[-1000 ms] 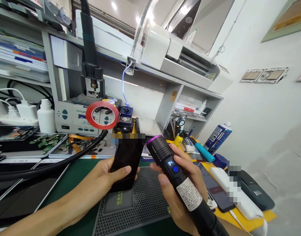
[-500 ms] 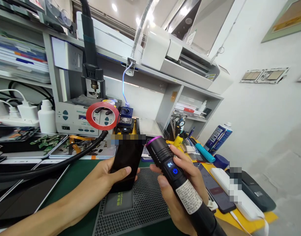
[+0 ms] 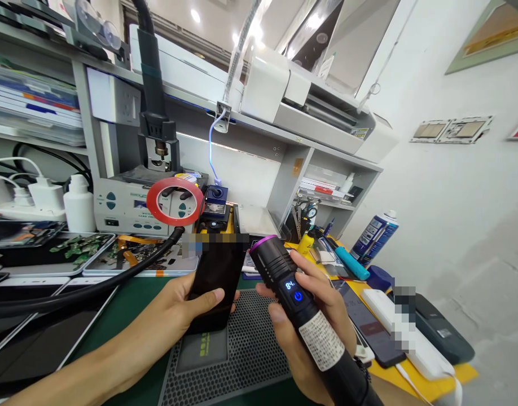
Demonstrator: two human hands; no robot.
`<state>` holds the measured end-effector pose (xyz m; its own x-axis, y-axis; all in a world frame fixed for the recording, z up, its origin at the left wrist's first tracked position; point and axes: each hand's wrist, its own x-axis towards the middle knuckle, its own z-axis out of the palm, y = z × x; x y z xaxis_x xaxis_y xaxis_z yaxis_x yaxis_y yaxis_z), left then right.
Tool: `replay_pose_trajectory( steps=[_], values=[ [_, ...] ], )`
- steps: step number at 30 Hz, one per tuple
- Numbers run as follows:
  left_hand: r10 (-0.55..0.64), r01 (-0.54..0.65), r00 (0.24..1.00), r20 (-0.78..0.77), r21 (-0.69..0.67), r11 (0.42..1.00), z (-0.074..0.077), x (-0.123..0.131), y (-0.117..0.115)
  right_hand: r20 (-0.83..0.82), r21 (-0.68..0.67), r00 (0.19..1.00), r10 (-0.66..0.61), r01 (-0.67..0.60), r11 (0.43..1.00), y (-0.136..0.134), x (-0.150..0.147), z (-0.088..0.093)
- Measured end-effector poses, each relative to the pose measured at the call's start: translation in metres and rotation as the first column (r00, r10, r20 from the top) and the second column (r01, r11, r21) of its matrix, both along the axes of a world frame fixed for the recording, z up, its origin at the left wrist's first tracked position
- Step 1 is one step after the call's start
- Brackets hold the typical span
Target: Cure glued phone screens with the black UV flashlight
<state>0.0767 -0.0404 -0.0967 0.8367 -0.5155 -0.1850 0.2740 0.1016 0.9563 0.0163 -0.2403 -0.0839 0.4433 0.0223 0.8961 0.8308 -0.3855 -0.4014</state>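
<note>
My left hand (image 3: 195,299) is closed around a black smartphone (image 3: 219,282), its thumb lying across the dark screen and fingertips showing at the far edge. The phone is tilted upright above a dark perforated mat (image 3: 242,366). In my right hand (image 3: 318,304) is a thick black flashlight (image 3: 280,270) with a purple rim at its head, a lit "84" readout, a blue-lit power button and a white printed label. Its head points up and left, close beside the phone's right edge. The flashlight's tail runs out of the frame at the bottom.
A hot-air rework station (image 3: 127,206) stands at the back left, with red ring tape (image 3: 154,211) before it. A thick black hose (image 3: 93,290) crosses the left side. Several phones (image 3: 371,330), a white power strip (image 3: 405,332) and a spray can (image 3: 375,237) sit at right.
Both hands keep their hold on the phone and the flashlight. The view has shifted very slightly, and the flashlight appears a touch further left.
</note>
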Motion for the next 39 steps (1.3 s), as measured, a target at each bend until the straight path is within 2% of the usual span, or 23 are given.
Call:
replay_pose_trajectory(
  steps=[4, 8, 12, 15, 18, 22, 32, 39],
  values=[
    [0.043, -0.043, 0.999, -0.004, -0.007, 0.999, -0.0009, -0.0005, -0.0011, 0.01, -0.004, 0.999, -0.035, 0.035, 0.999, -0.001, -0.0001, -0.0017],
    [0.064, -0.064, 0.998, -0.007, -0.017, 0.998, 0.0002, -0.0025, -0.0023, 0.009, -0.072, 0.997, -0.073, 0.073, 0.995, -0.0039, 0.0, -0.0046],
    [0.069, -0.069, 0.998, -0.012, -0.022, 0.997, 0.0015, -0.0044, -0.0031, 0.063, -0.101, 0.979, -0.193, 0.198, 0.975, -0.0064, 0.0025, -0.0067],
    [0.083, -0.083, 0.997, 0.004, -0.024, 0.996, 0.0011, -0.0051, -0.0036, 0.137, -0.152, 0.965, -0.223, 0.243, 0.958, -0.0081, 0.0047, -0.007],
    [0.063, -0.062, 0.998, 0.007, -0.02, 0.998, 0.0016, -0.0047, -0.0032, 0.166, -0.199, 0.96, -0.223, 0.255, 0.946, -0.0091, 0.0043, -0.0062],
    [0.011, -0.011, 0.999, -0.03, -0.006, 1.0, 0.0058, -0.0036, -0.001, 0.153, -0.191, 0.957, -0.246, 0.273, 0.943, -0.0075, 0.0013, -0.0039],
    [0.008, -0.007, 1.0, -0.02, 0.008, 1.0, 0.0019, -0.004, 0.0017, 0.123, -0.171, 0.968, -0.218, 0.237, 0.956, -0.0073, 0.0023, 0.0004],
    [0.017, -0.018, 0.998, -0.066, -0.02, 1.0, 0.0088, -0.0048, -0.0006, 0.109, -0.154, 0.97, -0.219, 0.234, 0.96, -0.0067, 0.0052, -0.0018]
  ],
)
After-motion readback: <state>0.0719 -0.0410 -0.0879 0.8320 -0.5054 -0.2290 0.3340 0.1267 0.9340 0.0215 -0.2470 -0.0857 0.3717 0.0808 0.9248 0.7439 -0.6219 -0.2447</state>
